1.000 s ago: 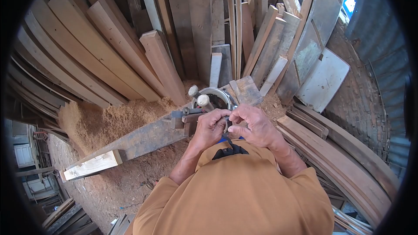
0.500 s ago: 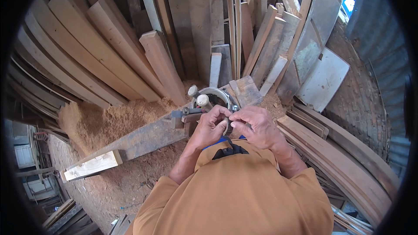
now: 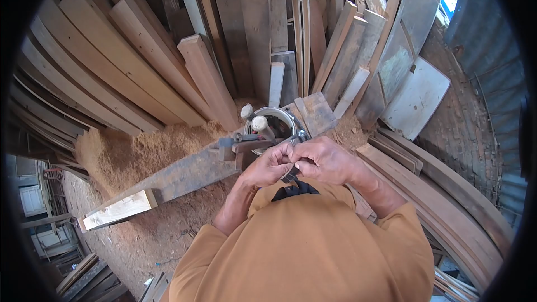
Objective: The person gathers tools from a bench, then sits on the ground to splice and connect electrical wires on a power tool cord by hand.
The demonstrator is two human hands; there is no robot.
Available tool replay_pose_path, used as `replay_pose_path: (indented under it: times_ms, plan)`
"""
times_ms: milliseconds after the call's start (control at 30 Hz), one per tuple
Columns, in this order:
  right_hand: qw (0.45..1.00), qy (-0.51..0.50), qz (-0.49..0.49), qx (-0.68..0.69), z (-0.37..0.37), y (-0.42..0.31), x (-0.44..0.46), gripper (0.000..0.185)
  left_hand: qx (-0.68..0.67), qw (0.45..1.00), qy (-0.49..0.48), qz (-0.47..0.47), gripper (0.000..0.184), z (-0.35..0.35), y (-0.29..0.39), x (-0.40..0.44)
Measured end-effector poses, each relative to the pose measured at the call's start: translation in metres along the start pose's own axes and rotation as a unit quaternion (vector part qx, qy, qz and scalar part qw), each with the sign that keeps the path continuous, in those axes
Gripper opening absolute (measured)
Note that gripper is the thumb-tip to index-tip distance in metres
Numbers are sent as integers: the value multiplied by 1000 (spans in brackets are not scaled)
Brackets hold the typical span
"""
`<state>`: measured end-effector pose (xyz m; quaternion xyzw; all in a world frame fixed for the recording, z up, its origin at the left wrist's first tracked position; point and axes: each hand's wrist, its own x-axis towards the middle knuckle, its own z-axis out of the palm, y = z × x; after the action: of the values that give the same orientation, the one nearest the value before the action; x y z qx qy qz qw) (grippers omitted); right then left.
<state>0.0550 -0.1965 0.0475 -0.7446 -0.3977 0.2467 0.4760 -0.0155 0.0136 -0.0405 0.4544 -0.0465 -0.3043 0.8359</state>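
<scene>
My left hand and my right hand meet in front of my chest, both with fingers closed. Below their touching fingertips shows a small dark, round-edged object; the left fingers grip it, and most of it is hidden. The right thumb and forefinger pinch right beside it, on something too small to make out. Just beyond the hands stands a round container with a pale rim. Two pale-ended handles stick up at its left side. Wooden tool-like blocks lie against the container's near left.
A long board runs left from the container, over a sawdust heap. Upright planks lean along the back. A flat wood piece lies right of the container. Stacked timber extends along my right side.
Both hands have come slightly lower and closer together, uncovering more of the container. The right hand has moved left, fingers now bunched against the left ones. The dark object shows lower down.
</scene>
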Motion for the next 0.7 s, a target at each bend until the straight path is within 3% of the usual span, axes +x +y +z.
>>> replay_pose_path:
  times_ms: [67,167,467,567,700]
  plan:
    - [1000,-3,-6,-18,4,3,-2,5,3,1000,22,-18,14,3,-4,1]
    - [998,-2,62,32,8,-1,-3,3,-26,999,15,-20,15,13,-1,1]
    - [973,-19,84,214,3,0,-15,8,-63,996,-43,-51,15,13,8,-2]
    - [985,-35,118,121,-4,-13,-15,10,-62,997,-38,-9,15,9,-5,1]
    - [992,0,76,101,4,-5,-15,9,-16,1000,-21,-16,14,13,-3,1]
